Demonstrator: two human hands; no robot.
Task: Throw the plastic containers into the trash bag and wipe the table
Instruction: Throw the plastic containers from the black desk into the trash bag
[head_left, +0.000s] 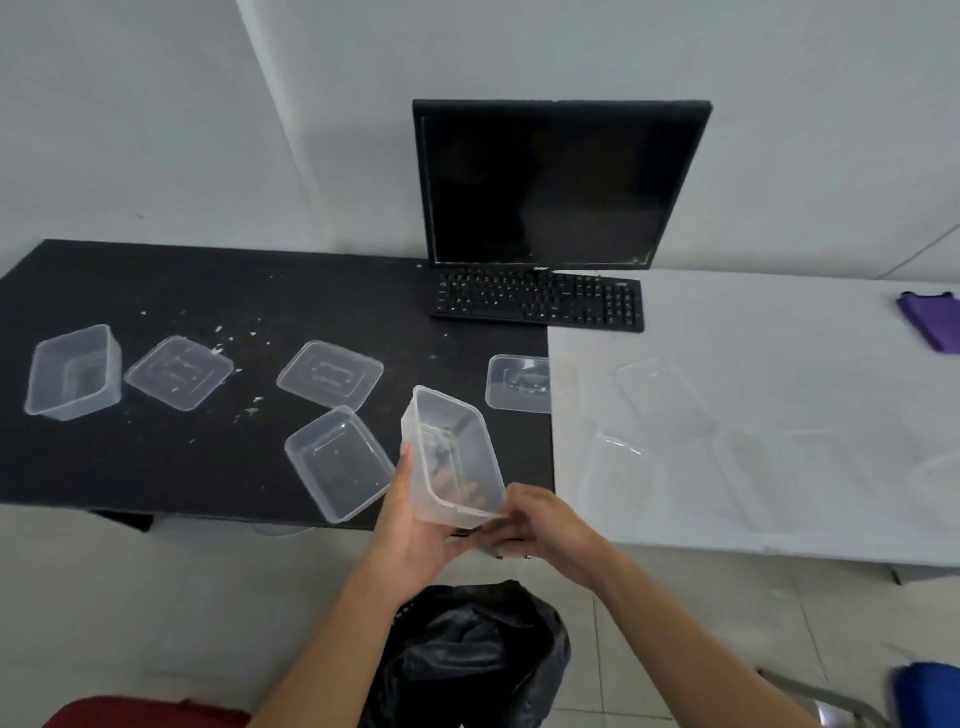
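**Clerk:** Item in hand, and where is it held?

**Keeper:** One clear plastic tub (457, 457), tilted, with brownish residue noted inside. It is held over the front edge of the black surface (156, 467), almost directly above the black trash bag (467, 649) on the floor.

**Clerk:** How is it grasped?

**Keeper:** By the left hand (415, 525) the tub's left wall is clasped, with the thumb laid up the side. On the right hand (545, 525) the fingers (506, 548) are curled under the near corner, which appears to be gripped. The contact is partly hidden.

**Clerk:** How is the drop best made?

**Keeper:** The bag's mouth is slack and partly folded in. The tub is therefore best lowered close over the opening before it is released, so that no residue is spilled on the floor. One hand could be freed to spread the mouth.

**Clerk:** What stock is left?

**Keeper:** Listed on the black surface:
- far-left tub (72, 371)
- near tub (337, 462)
- left lid (179, 371)
- middle lid (330, 374)
- seam container (519, 384), placed where the white surface (779, 338) begins

Faint clear shapes are noted on the white surface, but they cannot be counted. Crumbs (228, 343) are scattered, and wiping is judged better left until the plastic is cleared.
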